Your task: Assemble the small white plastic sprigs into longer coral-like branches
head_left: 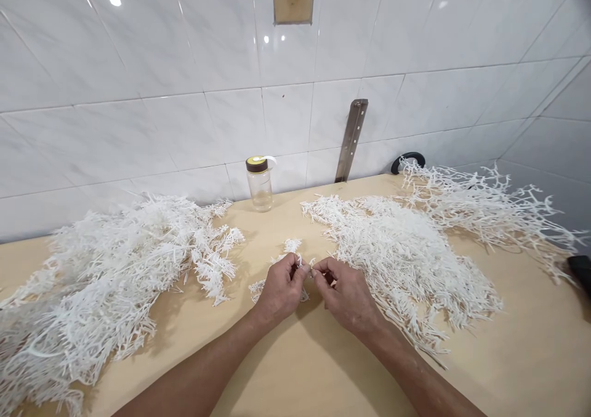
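Observation:
My left hand (pixel 282 284) and my right hand (pixel 344 289) meet fingertip to fingertip above the middle of the table. The left thumb and forefinger pinch a small white branching plastic sprig. Close beside them, the right thumb and forefinger are pinched on a tiny white piece, mostly hidden by the fingers. Under and behind my left hand lie a few loose white sprigs (pixel 292 244), partly covered by it. To the right, close to my right hand, spreads a flat pile of thin white sprigs (pixel 397 251).
A large heap of white branching sprigs (pixel 115 275) covers the left of the table (pixel 286 368). Longer white branches (pixel 489 201) lie at the far right by a black curved object (pixel 408 161). A clear lidded bottle (pixel 261 186) and a metal ruler (pixel 351 140) stand by the tiled wall.

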{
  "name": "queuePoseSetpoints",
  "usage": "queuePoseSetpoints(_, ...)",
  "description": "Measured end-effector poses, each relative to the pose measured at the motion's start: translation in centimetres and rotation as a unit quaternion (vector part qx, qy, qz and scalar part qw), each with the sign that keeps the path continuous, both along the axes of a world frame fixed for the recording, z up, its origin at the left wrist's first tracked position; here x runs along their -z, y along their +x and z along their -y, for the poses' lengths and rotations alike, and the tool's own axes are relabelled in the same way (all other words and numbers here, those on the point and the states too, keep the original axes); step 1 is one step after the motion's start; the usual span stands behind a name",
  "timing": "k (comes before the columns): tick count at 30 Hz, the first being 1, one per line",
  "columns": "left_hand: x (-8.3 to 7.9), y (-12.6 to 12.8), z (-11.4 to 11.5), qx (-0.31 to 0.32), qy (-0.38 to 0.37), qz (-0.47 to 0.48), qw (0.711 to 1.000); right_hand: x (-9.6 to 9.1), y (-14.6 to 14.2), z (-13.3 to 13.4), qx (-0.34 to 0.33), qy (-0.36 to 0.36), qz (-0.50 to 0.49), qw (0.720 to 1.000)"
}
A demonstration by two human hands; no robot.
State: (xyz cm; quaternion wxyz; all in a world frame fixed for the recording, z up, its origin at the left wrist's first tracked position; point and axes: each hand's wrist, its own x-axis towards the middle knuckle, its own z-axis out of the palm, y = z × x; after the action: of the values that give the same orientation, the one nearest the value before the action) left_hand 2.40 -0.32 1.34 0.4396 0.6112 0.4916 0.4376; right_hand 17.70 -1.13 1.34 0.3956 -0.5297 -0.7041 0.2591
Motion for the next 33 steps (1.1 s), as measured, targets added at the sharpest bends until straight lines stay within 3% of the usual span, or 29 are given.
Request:
queuePoseSetpoints(3,0.2,0.3,0.3,-0.032,0.043,-0.04,0.998,0.1,-0.3,0.0,0.013,0.001,0.02,1.0)
queuePoseSetpoints(8,0.9,0.7,0.5,-0.059,0.07,-0.083,0.992,0.5,-0.7,-0.2,0.012,-0.173,-0.081,0.982)
queuePoseSetpoints(11,1.2,0.7,0.3,-0.061,0.074,-0.093,0.991,0.6,-1.0,-0.3,0.02,-0.221,-0.104,0.97)
queuePoseSetpoints(13,1.3,0.7,0.2,-0.061,0.072,-0.094,0.991,0.6,-1.3,-0.3,0.033,-0.185,-0.065,0.98)
queuePoseSetpoints(15,1.2,0.6,0.1,-0.063,0.07,-0.092,0.991,0.5,-1.6,-0.1,0.056,-0.087,0.006,0.995)
queuePoseSetpoints(18,1.1,0.5,-0.1,-0.066,0.073,-0.084,0.992,0.3,-2.0,0.0,0.074,0.041,0.082,0.993)
queuePoseSetpoints(19,1.0,0.4,-0.1,-0.069,0.076,-0.082,0.991,0.2,-2.0,0.0,0.072,0.039,0.081,0.993)
queuePoseSetpoints(23,0.9,0.3,0.3,-0.067,0.1,-0.088,0.989,0.2,-1.5,-0.4,0.05,-0.085,0.033,0.995)
queuePoseSetpoints(28,0.6,0.4,0.9,-0.035,0.145,-0.074,0.986,0.6,-0.2,-1.1,0.129,-0.012,0.088,0.988)
queuePoseSetpoints(33,0.7,0.4,0.4,-0.022,0.048,0.031,0.998,0.8,0.7,-1.3,0.06,-0.128,-0.124,0.982)
